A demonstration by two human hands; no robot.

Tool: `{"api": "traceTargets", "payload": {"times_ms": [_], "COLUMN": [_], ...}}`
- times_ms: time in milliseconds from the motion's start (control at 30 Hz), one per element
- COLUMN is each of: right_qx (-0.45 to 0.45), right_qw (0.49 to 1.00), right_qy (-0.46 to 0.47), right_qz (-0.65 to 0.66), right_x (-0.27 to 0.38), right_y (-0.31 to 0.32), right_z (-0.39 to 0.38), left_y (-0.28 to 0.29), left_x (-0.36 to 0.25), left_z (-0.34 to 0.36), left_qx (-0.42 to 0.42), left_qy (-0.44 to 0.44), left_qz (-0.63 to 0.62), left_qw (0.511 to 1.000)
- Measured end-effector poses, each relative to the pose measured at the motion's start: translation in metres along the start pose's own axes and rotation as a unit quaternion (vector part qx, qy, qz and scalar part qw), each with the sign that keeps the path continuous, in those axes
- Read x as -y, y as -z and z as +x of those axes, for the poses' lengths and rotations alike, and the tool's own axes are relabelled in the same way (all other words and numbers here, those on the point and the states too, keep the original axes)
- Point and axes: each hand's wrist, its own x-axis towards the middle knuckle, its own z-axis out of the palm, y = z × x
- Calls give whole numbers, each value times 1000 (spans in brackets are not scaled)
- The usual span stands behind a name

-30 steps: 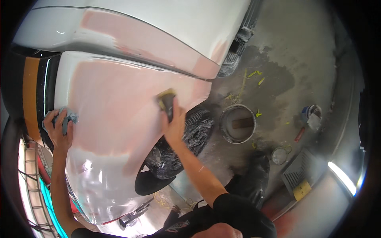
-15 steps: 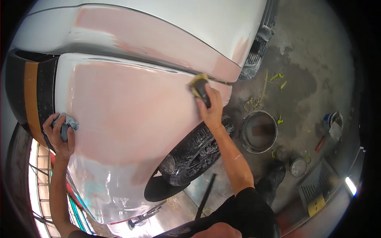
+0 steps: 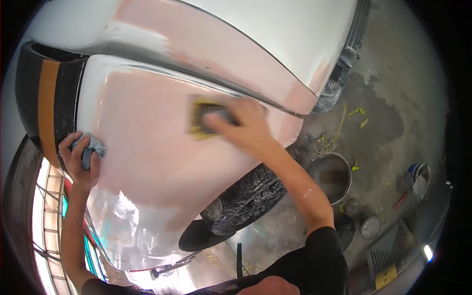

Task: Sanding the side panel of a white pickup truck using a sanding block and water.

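Observation:
A white vehicle fender (image 3: 142, 147) with a wide patch of pinkish filler or primer fills the middle of the view. My right hand (image 3: 250, 130), smeared by motion, grips a dark sanding block (image 3: 212, 109) with yellow sandpaper showing round its edges; it lies against the pink patch, below the panel's upper seam. At the fender's left edge, my left hand (image 3: 78, 164) closes round a crumpled grey-blue cloth (image 3: 92, 152), next to the black trim with its orange strip (image 3: 48, 108).
Below the fender is a dusty black tyre (image 3: 246, 201). To the right, a round bucket (image 3: 351, 179) of cloudy liquid stands on the wet concrete floor, with scraps of yellow tape (image 3: 364, 123), a small can (image 3: 370, 228) and a blue-sided tub (image 3: 412, 171) about.
My right hand has swept the sanding block leftward and slightly down across the pink patch, away from the panel's right end. My left hand stays at the edge with the cloth. The view has shifted slightly.

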Motion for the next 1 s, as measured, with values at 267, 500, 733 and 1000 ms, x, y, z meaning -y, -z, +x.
{"api": "traceTargets", "payload": {"times_ms": [267,500,733,1000], "right_qx": [-26,-53,-88,-65], "right_qw": [942,943,937,969], "right_qy": [282,287,281,191], "right_qz": [-182,-157,-189,-141], "right_x": [-17,107,44,63], "right_y": [6,0,2,-20], "right_z": [-27,96,36,47], "left_y": [7,7,1,4], "left_x": [-4,-2,-5,-1], "left_z": [4,1,12,4], "left_qx": [-42,-49,-66,-82], "left_qy": [33,28,14,40], "left_qz": [-51,-46,-72,-69], "left_qw": [997,997,995,993]}}
